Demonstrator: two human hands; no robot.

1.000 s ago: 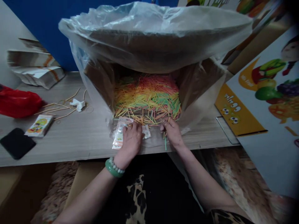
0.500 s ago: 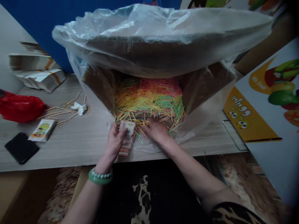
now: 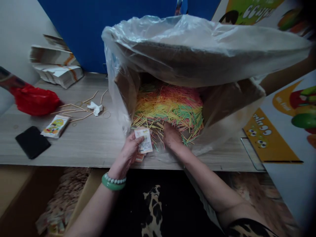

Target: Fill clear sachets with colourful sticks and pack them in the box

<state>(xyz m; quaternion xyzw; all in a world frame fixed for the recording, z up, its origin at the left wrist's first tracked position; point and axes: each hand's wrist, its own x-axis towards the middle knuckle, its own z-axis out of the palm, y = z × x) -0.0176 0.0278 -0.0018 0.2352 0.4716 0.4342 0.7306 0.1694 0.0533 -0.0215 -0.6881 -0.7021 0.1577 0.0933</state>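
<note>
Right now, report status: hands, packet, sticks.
Left hand grips small packet at table edge. Right hand palm down on coloured sticks at box mouth. Plastic liner overhangs the box.

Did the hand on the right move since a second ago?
Yes. The right hand went forward from the table edge onto the coloured sticks.
</note>
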